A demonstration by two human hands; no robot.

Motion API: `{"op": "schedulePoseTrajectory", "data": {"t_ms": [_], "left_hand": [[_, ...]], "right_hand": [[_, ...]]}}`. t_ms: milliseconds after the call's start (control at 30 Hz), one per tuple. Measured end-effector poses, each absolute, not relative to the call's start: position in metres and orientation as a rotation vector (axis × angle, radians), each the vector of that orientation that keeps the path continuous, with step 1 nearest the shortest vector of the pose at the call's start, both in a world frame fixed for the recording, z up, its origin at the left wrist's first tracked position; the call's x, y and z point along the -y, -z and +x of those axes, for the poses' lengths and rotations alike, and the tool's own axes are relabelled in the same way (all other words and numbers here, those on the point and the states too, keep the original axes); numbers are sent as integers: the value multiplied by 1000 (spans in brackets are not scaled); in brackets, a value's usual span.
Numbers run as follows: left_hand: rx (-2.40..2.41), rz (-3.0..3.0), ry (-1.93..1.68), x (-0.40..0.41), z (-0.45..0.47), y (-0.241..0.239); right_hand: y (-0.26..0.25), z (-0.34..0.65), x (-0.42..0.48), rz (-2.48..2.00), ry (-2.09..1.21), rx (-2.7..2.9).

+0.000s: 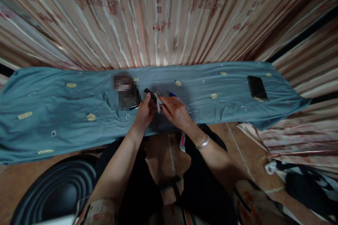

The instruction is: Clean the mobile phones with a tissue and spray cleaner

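Note:
My left hand (144,110) is closed round a small black device (150,95) with a pale strap or cable (158,102) hanging from it. My right hand (176,110) pinches that pale strap just beside the left hand. Both hands work over a blue-grey cloth (66,112) spread on a narrow table. A silver bracelet (202,143) circles my right wrist. A blue pen-like thing (173,95) lies just beyond my right hand. A dark flat object (132,102), partly blurred out, lies left of my left hand.
A black phone (257,87) lies on the cloth at the far right. Striped patterned curtains (163,17) hang behind the table. A black ribbed round object (52,190) sits on the floor at lower left. Clothes (298,179) are heaped at lower right.

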State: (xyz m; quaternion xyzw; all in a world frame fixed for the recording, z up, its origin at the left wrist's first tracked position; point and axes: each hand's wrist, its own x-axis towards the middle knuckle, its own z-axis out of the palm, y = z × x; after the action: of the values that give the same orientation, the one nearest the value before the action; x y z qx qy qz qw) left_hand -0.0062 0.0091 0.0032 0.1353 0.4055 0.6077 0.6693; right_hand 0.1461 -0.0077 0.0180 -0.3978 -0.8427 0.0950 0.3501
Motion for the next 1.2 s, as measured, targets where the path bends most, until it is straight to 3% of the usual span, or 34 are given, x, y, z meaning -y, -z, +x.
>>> {"op": "schedulePoseTrajectory", "data": {"t_ms": [900,1200], "left_hand": [[-882,240,-1462,-13,-17,-18],[-890,304,-1462,-14,-14,-20]], "right_hand": [[-4,149,-8,-1139,-862,1681],[-5,138,0,-1081,-898,1827]]}}
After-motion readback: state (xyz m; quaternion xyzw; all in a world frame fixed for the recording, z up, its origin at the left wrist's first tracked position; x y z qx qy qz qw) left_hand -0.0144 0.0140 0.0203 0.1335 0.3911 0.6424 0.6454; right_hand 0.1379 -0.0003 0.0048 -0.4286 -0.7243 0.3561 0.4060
